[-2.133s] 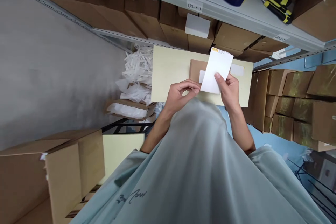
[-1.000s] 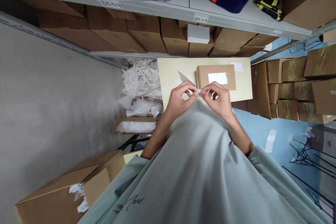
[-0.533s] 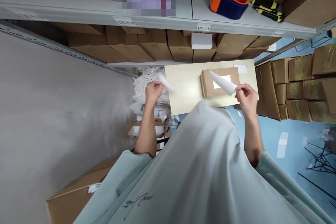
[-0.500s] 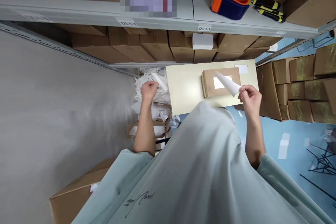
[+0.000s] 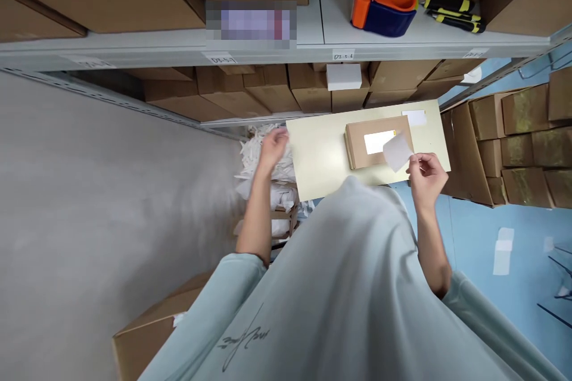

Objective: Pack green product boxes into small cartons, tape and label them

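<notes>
Pinching one end, maybe to touch less, the right hand holds paper near the right edge of the tabletop; the left hand is blurry, grip unclear.

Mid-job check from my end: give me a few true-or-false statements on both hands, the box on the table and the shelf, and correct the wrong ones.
1. The right hand pinches a thin white paper sheet. True.
2. A white rectangular label is on the flat brown cardboard box. True.
3. The left hand grips that box. False: it is apart from the box, by the heap of white scraps.
4. An orange-and-navy curved object sits on the grey metal shelf. True.
5. The box rests on the blue floor. False: it rests on the cream rectangular tabletop.
</notes>
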`<state>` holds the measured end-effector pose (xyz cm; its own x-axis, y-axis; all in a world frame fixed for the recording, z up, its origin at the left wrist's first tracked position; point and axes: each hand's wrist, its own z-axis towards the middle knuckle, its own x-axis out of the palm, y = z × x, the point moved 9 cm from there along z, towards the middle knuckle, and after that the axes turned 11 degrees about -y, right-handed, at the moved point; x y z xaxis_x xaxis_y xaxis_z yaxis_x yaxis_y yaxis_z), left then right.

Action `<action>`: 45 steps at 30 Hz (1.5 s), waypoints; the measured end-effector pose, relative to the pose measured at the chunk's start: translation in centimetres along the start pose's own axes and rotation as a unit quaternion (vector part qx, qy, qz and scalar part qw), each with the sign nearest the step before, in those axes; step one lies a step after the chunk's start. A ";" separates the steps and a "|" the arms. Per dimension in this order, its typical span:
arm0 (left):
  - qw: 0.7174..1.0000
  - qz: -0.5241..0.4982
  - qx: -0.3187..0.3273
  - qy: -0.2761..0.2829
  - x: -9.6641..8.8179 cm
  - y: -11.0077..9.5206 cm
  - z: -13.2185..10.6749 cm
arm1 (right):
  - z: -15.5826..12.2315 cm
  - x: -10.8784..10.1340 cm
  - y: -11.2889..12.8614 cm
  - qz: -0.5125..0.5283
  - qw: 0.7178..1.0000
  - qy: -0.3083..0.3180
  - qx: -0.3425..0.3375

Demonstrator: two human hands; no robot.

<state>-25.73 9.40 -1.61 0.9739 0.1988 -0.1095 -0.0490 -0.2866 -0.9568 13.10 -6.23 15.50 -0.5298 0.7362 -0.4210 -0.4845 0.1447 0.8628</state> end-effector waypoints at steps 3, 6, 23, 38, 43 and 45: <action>0.979 -0.123 -0.080 0.141 7.9 -0.1 -6.1 | -1.0 2.0 2.7 -0.017 0.988 0.055 -0.146; 0.938 -0.242 -0.154 0.195 13.9 -1.4 -12.2 | -3.2 4.9 3.9 -0.061 0.945 0.170 -0.272; 0.970 -0.168 -0.166 -0.064 20.3 0.4 -12.9 | 1.0 6.0 -6.5 -0.046 0.852 0.488 -0.181; 0.978 -0.121 -0.168 -0.035 26.8 -0.8 -13.7 | 16.9 3.9 -12.7 0.078 0.912 0.403 0.020; 0.979 -0.122 -0.161 -0.032 27.4 -1.6 -13.8 | 16.8 3.6 -11.6 0.108 0.910 0.398 0.036; 0.979 -0.123 -0.158 -0.035 27.3 -1.9 -13.8 | 16.8 3.4 -11.3 0.110 0.912 0.393 0.037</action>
<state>4.04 2.40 0.95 0.9294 0.3589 0.0858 0.2674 -0.4948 -0.8268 28.51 5.76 9.05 -0.9583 0.0566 -0.2802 -0.2725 0.1160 0.9552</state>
